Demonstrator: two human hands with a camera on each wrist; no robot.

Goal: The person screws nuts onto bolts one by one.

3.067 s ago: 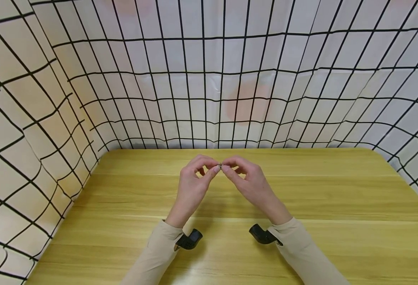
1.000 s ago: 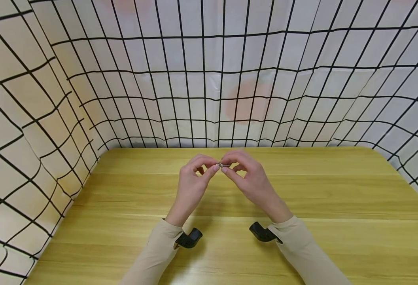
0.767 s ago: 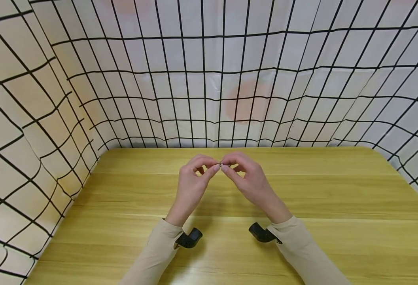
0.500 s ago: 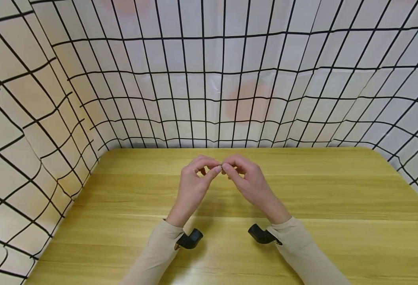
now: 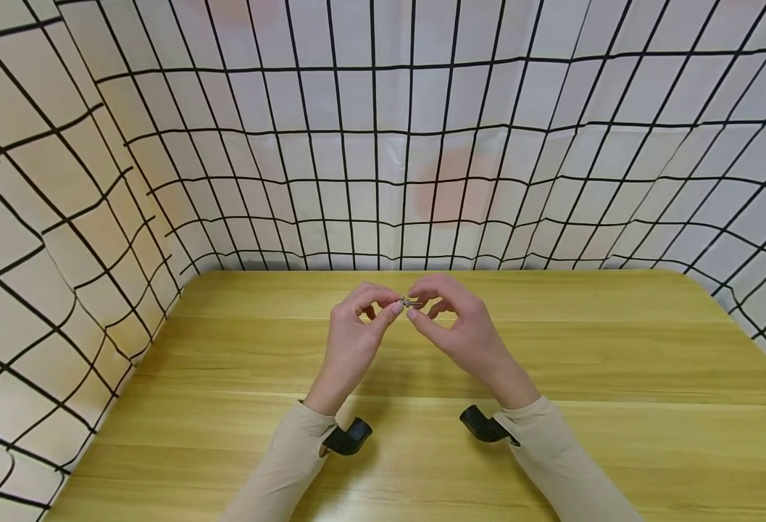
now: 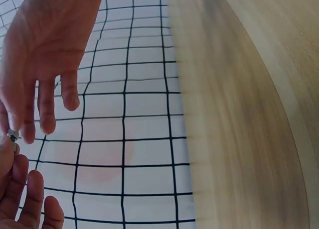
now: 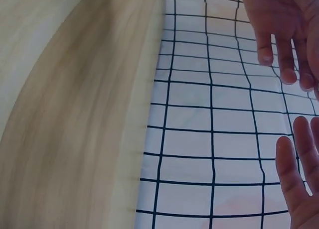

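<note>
Above the far half of the table, my left hand (image 5: 350,333) pinches a small metal bolt (image 5: 409,303) between thumb and forefinger. The bolt lies level, and its thin shank points right, with what looks like a nut partway along it. My right hand (image 5: 470,333) is around the shank's end, thumb and forefinger parted above and below it. In the left wrist view a bit of shiny metal shows at the left edge, between the fingertips of both hands. The right wrist view catches the other fingers of my left hand (image 7: 284,20) and right hand (image 7: 299,174), held loosely; the bolt is out of frame.
A wood-grain table (image 5: 585,348) spreads beneath both hands. White sheeting with a black grid (image 5: 350,152) rises at its far edge and along the sides. Black wrist-camera mounts stick out from the left sleeve (image 5: 291,449) and the right sleeve (image 5: 546,449).
Half a second ago my right thumb and forefinger were together on the bolt; now they have spread apart, exposing the shank. A similar spread and closing shows earlier. My left hand stays in place.
</note>
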